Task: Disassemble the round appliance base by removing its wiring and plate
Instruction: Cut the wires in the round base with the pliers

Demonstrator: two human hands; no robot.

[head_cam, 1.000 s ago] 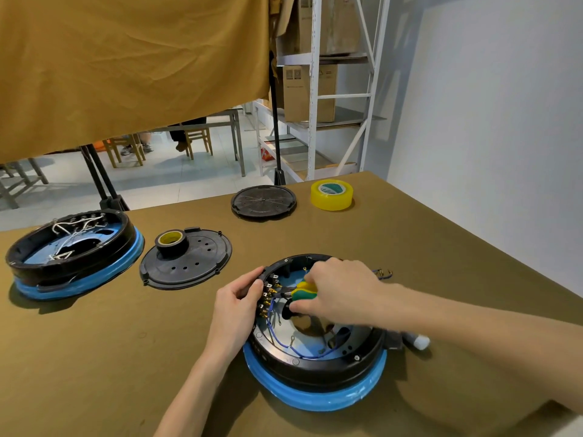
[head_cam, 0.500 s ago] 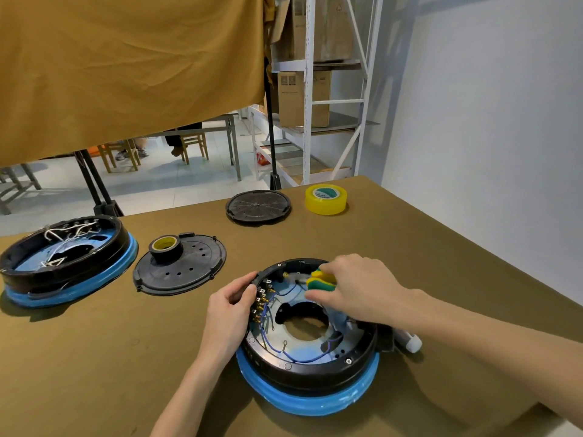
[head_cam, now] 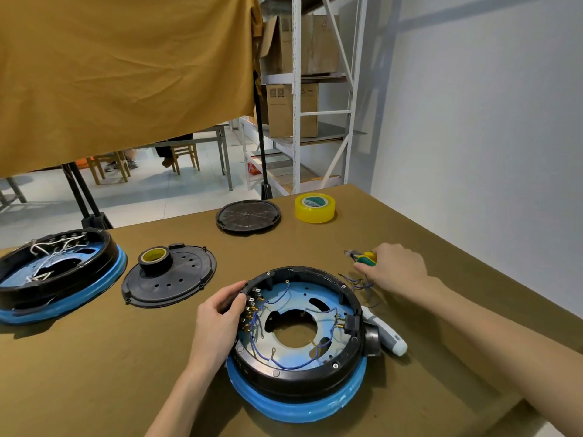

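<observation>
Head view shows your right hand with its fingers curled round the yellow-and-green handles of small pliers, low over the tabletop beside loose cut wires. Your left hand grips the black rim of the round appliance base, fingers hooked over its left edge by the terminals. Blue wiring loops over its blue plate. A grey screwdriver lies just right of that base.
</observation>
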